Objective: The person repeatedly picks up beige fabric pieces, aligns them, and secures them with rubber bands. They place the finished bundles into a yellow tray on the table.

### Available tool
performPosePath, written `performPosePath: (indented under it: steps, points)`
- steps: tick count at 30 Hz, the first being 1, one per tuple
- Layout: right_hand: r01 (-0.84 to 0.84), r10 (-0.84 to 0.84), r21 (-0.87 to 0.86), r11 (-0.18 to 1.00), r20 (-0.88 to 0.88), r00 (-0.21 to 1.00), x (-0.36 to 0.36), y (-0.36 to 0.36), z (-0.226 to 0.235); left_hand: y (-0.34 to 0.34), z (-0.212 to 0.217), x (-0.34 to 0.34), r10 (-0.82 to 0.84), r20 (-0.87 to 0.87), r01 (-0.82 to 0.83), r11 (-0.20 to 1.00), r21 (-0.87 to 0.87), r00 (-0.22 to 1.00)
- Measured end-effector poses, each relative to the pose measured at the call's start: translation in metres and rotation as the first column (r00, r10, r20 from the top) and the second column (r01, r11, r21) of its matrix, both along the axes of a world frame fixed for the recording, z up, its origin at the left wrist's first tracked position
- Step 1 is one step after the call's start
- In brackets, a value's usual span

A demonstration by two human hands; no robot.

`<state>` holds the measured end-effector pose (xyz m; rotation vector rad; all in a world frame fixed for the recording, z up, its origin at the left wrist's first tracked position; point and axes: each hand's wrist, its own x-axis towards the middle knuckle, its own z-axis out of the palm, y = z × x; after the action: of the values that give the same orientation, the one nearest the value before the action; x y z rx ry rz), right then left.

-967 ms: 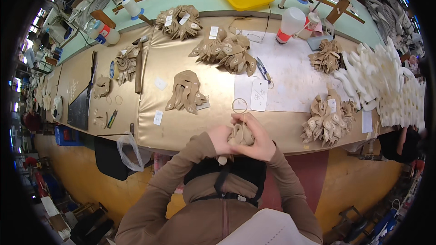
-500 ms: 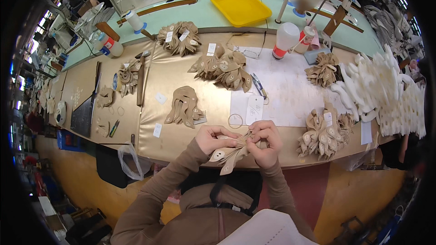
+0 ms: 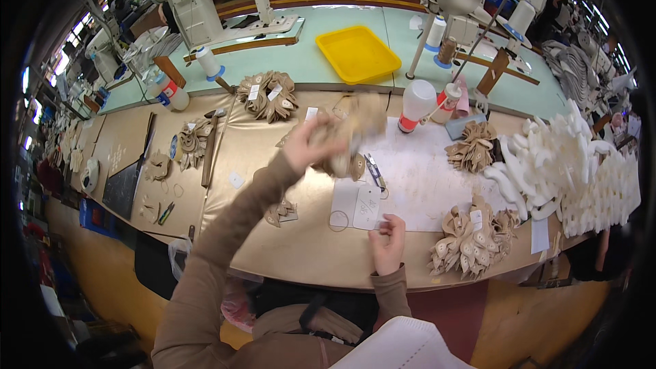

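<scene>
My left hand (image 3: 311,145) is raised over the middle of the table, closed around a bundle of tan cut pieces (image 3: 367,121); the bundle is smeared by motion. Beneath and beside it lie more tan bundles (image 3: 352,166), partly hidden by the hand and what it holds. My right hand (image 3: 388,242) is near the table's front edge with its fingers curled in, and nothing shows in them. Just beyond its fingers are a white card with handwriting (image 3: 367,203) and a thin rubber band (image 3: 339,221). My left forearm partly covers another tan bundle (image 3: 280,213).
Tagged tan bundles stand at the back (image 3: 268,98) and right (image 3: 471,239). White curved pieces (image 3: 553,157) are heaped far right. Thread snips (image 3: 375,171) lie on white paper near a clear bottle (image 3: 418,104). Behind are a yellow tray (image 3: 359,55) and sewing machines (image 3: 195,7).
My left hand has carried the tan bundle up and away from my body, over the other bundles. My right hand has let go of it and stays near the front edge. The view has tilted up.
</scene>
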<state>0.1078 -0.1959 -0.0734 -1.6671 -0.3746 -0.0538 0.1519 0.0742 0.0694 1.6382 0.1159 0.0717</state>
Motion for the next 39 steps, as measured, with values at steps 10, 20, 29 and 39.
performPosePath:
  steps: [10, 20, 29, 39]
  points:
    - [-0.054, 0.052, -0.042, 0.998, -0.049, 0.997, 0.005, 0.003, 0.009, 0.070, -0.016, 0.120, 0.214, -0.153, -0.183, 0.963, 0.196, 0.965]
    - [-0.093, 0.088, -0.065, 0.994, -0.080, 0.993, 0.004, 0.004, 0.005, -0.023, -0.108, 0.035, 0.186, 0.231, -0.290, 0.416, 0.862, 0.955]
    - [0.031, -0.029, 0.058, 0.998, -0.032, 0.999, -0.006, 0.001, 0.010, -0.053, -0.077, -0.043, 0.240, 0.450, -0.484, 0.664, 0.570, 0.860]
    - [-0.051, 0.051, -0.031, 0.998, 0.010, 0.999, -0.030, 0.013, 0.034, -0.086, -0.107, -0.167, 0.032, 0.275, -0.213, 0.719, 0.662, 0.961]
